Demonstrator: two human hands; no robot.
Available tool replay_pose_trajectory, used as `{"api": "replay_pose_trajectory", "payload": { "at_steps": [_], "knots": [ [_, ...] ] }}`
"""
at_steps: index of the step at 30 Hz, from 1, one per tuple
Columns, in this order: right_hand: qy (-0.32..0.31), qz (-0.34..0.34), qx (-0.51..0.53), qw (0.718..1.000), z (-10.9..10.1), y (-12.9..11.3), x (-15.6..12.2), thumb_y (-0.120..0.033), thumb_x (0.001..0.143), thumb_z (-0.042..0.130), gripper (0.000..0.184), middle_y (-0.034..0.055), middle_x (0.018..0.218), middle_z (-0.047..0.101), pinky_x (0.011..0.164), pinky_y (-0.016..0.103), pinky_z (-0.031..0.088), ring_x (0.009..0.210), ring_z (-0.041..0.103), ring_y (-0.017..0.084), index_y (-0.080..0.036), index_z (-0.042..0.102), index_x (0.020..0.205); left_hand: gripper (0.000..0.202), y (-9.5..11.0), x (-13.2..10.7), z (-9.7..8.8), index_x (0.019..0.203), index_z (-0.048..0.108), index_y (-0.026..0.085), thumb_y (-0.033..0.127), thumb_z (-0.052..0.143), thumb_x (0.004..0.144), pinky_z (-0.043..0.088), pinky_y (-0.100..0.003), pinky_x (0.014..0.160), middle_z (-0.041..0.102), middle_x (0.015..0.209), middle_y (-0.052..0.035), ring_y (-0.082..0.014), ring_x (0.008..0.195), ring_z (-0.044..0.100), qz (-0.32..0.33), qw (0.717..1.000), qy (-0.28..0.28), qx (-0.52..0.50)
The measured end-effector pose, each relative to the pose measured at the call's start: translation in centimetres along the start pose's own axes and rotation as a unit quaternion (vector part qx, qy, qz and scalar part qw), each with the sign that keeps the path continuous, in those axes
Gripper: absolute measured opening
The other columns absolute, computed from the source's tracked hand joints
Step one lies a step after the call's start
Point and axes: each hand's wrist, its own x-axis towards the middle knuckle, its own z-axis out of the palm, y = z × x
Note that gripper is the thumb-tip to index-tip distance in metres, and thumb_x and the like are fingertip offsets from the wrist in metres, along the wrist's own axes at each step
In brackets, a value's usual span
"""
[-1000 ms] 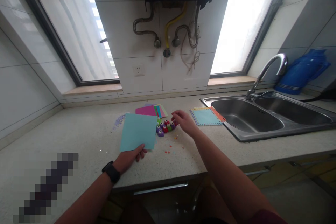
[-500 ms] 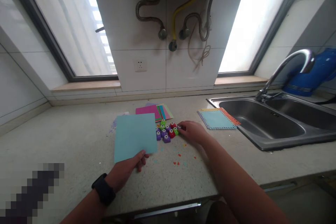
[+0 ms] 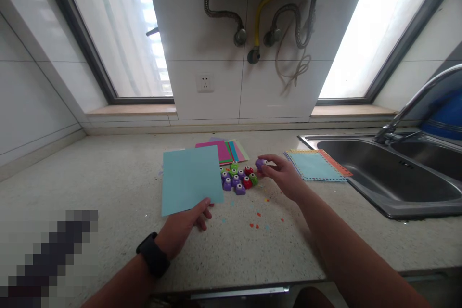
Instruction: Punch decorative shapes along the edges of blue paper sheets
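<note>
My left hand (image 3: 182,226), with a black watch on the wrist, pinches the near edge of a light blue paper sheet (image 3: 189,178) held just over the counter. My right hand (image 3: 283,175) is closed on a small purple paper punch (image 3: 260,163), lifted slightly at the right end of a cluster of several small punches (image 3: 238,179) in purple, red and green. A stack of coloured paper (image 3: 227,150) with pink on top lies behind the cluster.
A second stack of sheets with punched borders (image 3: 315,164) lies beside the steel sink (image 3: 382,173). Small paper confetti bits (image 3: 258,224) dot the speckled counter (image 3: 108,178). A faucet (image 3: 415,106) and a blue jug (image 3: 445,118) stand at the right; the wall has a socket (image 3: 205,83).
My right hand reached the punch cluster, closed on a purple punch and lifted it a little. The left hand kept its hold on the blue sheet. The camera tilted down.
</note>
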Motion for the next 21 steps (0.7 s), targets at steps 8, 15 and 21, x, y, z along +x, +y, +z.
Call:
{"api": "replay_pose_trajectory", "payload": {
  "at_steps": [8,15,21],
  "knots": [
    [-0.117,0.043,0.148,0.981,7.3,-4.2,1.2,-0.038,0.086,0.071,0.024,0.0027,0.093,0.069,0.083,0.033,0.055,0.081,0.066,0.013,-0.022,0.070,0.104,0.043,-0.1,0.0,0.0,0.084,0.076,0.017,0.057,0.062,0.085,0.049,-0.030,0.063,0.072,0.083,-0.0056,-0.0159,0.061,0.057,-0.006,1.000,0.021,0.022],
    [-0.050,0.077,0.187,0.978,10.2,-1.9,0.5,-0.040,0.077,0.080,0.032,0.0040,0.096,0.071,0.080,0.033,0.053,0.081,0.065,0.015,-0.022,0.071,0.103,0.044,0.4,-0.2,0.0,0.080,0.076,0.020,0.058,0.056,0.087,0.050,-0.031,0.065,0.071,0.074,-0.0036,-0.0176,0.062,0.058,-0.002,0.997,0.032,0.064],
    [-0.109,0.075,0.196,0.972,10.8,-0.4,-0.9,-0.038,0.076,0.081,0.024,0.0022,0.087,0.070,0.076,0.032,0.052,0.076,0.063,0.015,-0.022,0.074,0.093,0.040,0.1,-0.1,0.2,0.079,0.075,0.019,0.055,0.058,0.086,0.050,-0.030,0.063,0.071,0.070,-0.0027,-0.0159,0.057,0.056,0.012,0.997,0.053,0.060]
  ]
}}
